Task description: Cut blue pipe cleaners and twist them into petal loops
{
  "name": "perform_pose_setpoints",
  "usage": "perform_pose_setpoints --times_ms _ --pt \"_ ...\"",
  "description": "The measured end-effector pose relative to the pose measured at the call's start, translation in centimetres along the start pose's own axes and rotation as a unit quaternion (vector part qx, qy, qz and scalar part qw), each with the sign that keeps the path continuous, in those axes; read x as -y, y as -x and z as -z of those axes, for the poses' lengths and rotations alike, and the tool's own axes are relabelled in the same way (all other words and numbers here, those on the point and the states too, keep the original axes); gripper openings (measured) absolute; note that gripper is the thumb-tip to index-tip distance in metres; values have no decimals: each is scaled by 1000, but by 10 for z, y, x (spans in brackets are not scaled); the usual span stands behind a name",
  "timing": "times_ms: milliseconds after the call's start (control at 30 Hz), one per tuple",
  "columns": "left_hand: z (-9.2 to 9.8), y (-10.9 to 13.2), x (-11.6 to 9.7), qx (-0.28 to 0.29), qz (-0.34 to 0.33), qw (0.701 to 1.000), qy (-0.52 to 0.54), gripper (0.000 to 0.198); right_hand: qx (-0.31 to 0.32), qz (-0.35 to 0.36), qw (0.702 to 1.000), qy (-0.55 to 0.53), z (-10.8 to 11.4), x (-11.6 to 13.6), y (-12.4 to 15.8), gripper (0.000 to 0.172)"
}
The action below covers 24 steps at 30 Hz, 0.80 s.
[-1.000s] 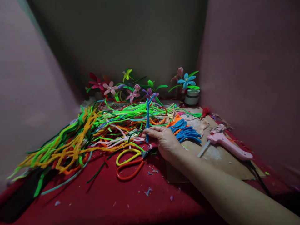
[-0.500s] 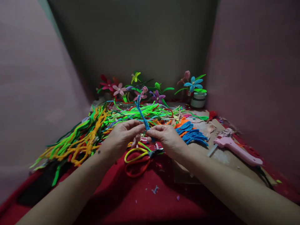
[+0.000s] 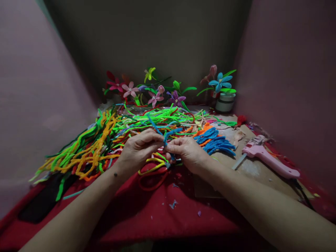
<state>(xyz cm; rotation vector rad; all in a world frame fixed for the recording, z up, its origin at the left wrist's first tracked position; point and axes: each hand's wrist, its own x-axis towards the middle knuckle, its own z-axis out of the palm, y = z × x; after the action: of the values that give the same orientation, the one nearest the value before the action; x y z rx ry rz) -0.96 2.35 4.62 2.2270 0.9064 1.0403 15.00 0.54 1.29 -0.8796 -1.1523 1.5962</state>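
Note:
Both hands meet in the middle over the table, pinching a blue pipe cleaner (image 3: pixel 172 132) between them. Its two ends spread apart above the fingers, one to the upper left and one to the right. My left hand (image 3: pixel 143 144) grips it from the left with thumb and fingers together. My right hand (image 3: pixel 185 151) pinches its lower part, and a short bit shows below the fingers. Just under the hands lie scissors (image 3: pixel 153 169) with yellow and red handles, their blades partly hidden. To the right of my right hand rests a pile of bent blue pipe cleaner pieces (image 3: pixel 217 145).
Loose green and orange pipe cleaners (image 3: pixel 102 136) cover the left and middle. A pink glue gun (image 3: pixel 270 161) lies on cardboard (image 3: pixel 252 178) at right. Pipe-cleaner flowers (image 3: pixel 154 98) line the back, with a small jar (image 3: pixel 225 102). Scraps dot the red cloth (image 3: pixel 178 217).
The blue pipe cleaner's strands, close together and upright before, now spread in a V, one bent over to the right. The view has shifted slightly.

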Motion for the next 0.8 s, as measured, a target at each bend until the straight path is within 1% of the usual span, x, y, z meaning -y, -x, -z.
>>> perform_pose_setpoints --times_ms 67,100,133,233,333,400,467,533,600,700,800 --pt "3 -1 7 -4 -128 987 -98 9 10 -17 1000 1 2 0 1 26" --pt "4 -2 11 -6 -170 976 -138 11 15 -20 1000 1 2 0 2 25" --pt "5 -2 13 -8 -199 964 -175 12 18 -20 1000 2 3 0 2 23" --pt "8 -2 12 -6 -237 925 -297 11 23 -25 999 4 4 1 2 20" --pt "11 -1 3 19 -259 883 -390 11 24 -34 999 12 4 3 3 16" --pt "12 -1 -4 37 -263 869 -417 12 31 -38 999 12 5 4 3 12" --pt "11 0 -8 50 -254 863 -434 13 35 -37 999 14 6 4 2 12" --pt "10 0 -9 64 -248 859 -444 16 39 -39 998 19 8 3 2 12" --pt "9 -1 -10 87 -242 864 -434 19 44 -50 998 19 9 3 2 10" --pt "10 -1 -11 120 -215 894 -373 21 53 -67 996 7 10 3 2 5" --pt "13 -1 -14 149 -152 936 -279 19 67 -67 995 9 8 5 4 4"
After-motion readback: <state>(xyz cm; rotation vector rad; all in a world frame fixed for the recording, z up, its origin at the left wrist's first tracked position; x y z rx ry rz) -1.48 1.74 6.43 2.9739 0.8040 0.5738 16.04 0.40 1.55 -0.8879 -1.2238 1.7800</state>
